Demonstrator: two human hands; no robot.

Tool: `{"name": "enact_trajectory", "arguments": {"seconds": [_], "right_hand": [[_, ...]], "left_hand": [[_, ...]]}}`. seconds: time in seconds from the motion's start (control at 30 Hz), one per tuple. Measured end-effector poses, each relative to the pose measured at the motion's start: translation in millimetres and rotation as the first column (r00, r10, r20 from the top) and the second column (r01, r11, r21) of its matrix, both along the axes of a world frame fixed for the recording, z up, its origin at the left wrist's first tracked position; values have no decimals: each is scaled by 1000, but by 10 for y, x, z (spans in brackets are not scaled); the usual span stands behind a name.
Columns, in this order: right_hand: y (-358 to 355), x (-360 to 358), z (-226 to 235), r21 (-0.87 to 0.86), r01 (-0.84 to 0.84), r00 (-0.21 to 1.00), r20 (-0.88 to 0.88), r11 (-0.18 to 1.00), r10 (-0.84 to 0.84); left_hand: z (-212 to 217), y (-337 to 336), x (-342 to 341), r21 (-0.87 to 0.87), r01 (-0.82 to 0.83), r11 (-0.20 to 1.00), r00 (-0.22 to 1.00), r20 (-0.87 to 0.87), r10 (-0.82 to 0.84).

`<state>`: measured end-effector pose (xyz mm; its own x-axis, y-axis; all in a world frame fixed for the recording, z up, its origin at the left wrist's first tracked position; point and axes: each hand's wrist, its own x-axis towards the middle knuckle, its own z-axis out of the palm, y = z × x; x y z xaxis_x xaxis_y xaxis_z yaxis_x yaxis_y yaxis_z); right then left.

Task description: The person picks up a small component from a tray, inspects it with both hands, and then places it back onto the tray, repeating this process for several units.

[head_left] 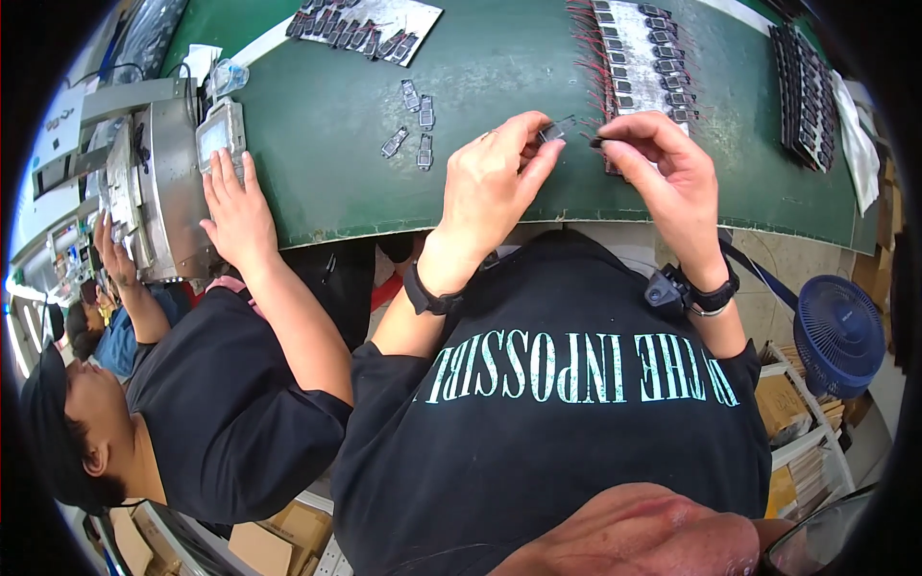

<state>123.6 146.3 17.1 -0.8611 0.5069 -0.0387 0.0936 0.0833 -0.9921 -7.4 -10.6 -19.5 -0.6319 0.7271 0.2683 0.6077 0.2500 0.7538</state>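
Above the near edge of the green table (336,182), my left hand (492,182) pinches a small, flat, clear-and-dark plastic piece (557,131) between thumb and fingers. Close by on its right, my right hand (667,163) has thumb and forefinger closed on a tiny black part (597,143); its exact kind is too small to tell. The two held pieces face each other with a narrow gap between them. Several loose small rectangular modules with dark frames (425,113) lie on the table to the left of my left hand.
Beyond my right hand lies a white board (629,72) with rows of modules and red wires. Another module-covered board (415,17) lies far left; dark strips of parts (805,96) stand right. A co-worker's hand (240,206) rests by a machine (178,173). A blue fan (838,331) stands right.
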Motion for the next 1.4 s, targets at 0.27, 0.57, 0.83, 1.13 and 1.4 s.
{"name": "enact_trajectory", "arguments": {"seconds": [0.27,0.57,0.83,1.13,1.4], "right_hand": [[23,-107,-64,100,-31,995,92,994,22],[87,-99,-155,-32,-25,1000,10,999,25],[273,-61,-150,-391,-198,968,65,899,241],[272,-19,-186,-353,-255,956,45,900,289],[159,89,-102,0,-218,967,136,976,216]], "left_hand": [[109,72,45,187,-34,982,684,721,-114],[139,68,30,217,0,976,636,754,-167],[157,69,52,193,58,980,660,729,-182],[146,72,105,158,116,981,671,715,-195],[197,120,253,103,93,990,746,651,-138]]}}
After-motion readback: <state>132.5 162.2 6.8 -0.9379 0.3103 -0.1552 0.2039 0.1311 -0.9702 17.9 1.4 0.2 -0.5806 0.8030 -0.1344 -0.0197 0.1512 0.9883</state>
